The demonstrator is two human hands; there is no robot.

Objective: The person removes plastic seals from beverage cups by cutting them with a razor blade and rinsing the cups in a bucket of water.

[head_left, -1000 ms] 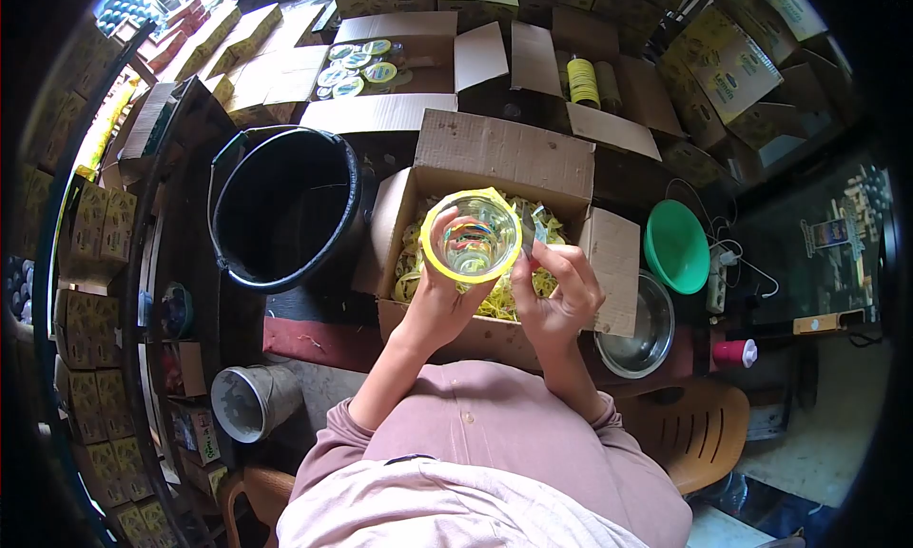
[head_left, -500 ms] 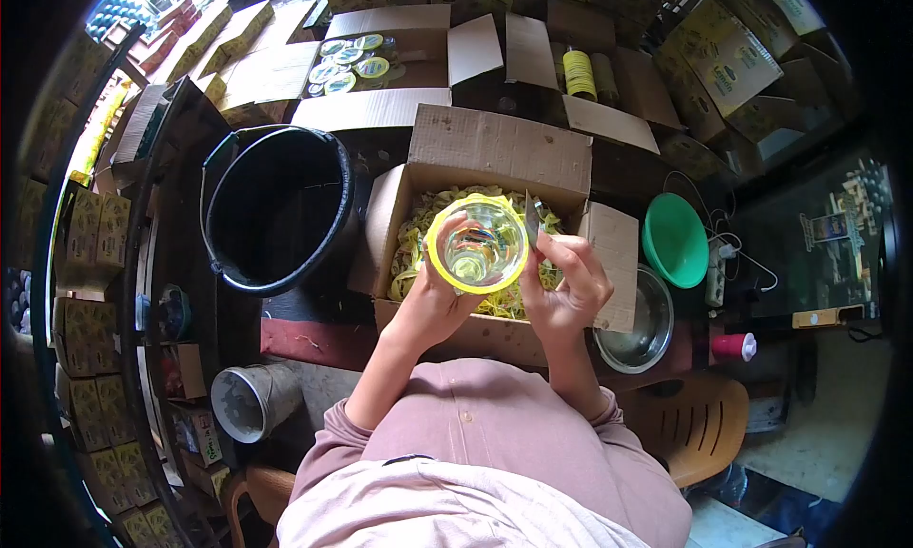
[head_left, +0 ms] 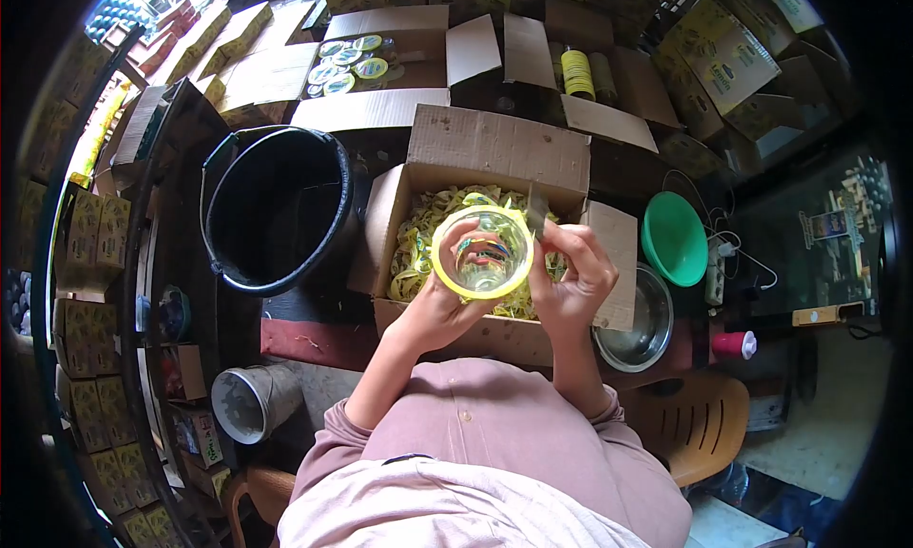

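A clear plastic container with a yellow rim (head_left: 439, 253) is gripped in my left hand (head_left: 436, 310), its round opening facing up at me. Through its clear wall I can see my fingers and some coloured print. My right hand (head_left: 578, 280) is closed, pinching a thin flat grey blade (head_left: 537, 205) that stands up beside the rim's right edge. Whether the blade touches the rim I cannot tell. Both hands are over an open cardboard box (head_left: 499, 141), which holds a heap of yellow plastic strips (head_left: 411, 253).
At left stands a black bucket (head_left: 217, 226), with a grey bucket (head_left: 238, 405) below. On the right are a green basin (head_left: 673, 239), a metal bowl (head_left: 656, 343) and a pink spool (head_left: 728, 346). Behind sit an open box of lidded containers (head_left: 371, 99) and another with yellow-rimmed stacks (head_left: 577, 75).
My left hand has tilted the container and brought it slightly lower. The blade in my right hand has shifted a little and looks blurred.
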